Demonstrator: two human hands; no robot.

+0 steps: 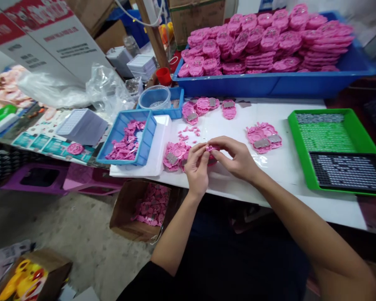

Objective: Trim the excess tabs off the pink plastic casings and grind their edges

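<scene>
My left hand [198, 167] and my right hand [233, 156] meet over the near edge of the white table. Both pinch one small pink plastic part [209, 148] between their fingertips; its exact shape is mostly covered. Just left of my left hand lie pink plastic casings [174, 155] with grey plates, and part of that group is hidden under my hands. Small loose pink pieces [188, 133] are scattered beyond. Another open pink casing [263, 138] with grey plates rests to the right of my right hand. More pink casings [200, 108] lie farther back.
A blue tray [269, 85] heaped with pink casings stands at the back. At the left, a blue bin [150, 140] holds small pink parts. A green tray [303, 167] with a black tray [316, 161] inside sits at the right. Below is a cardboard box [120, 221] of pink parts.
</scene>
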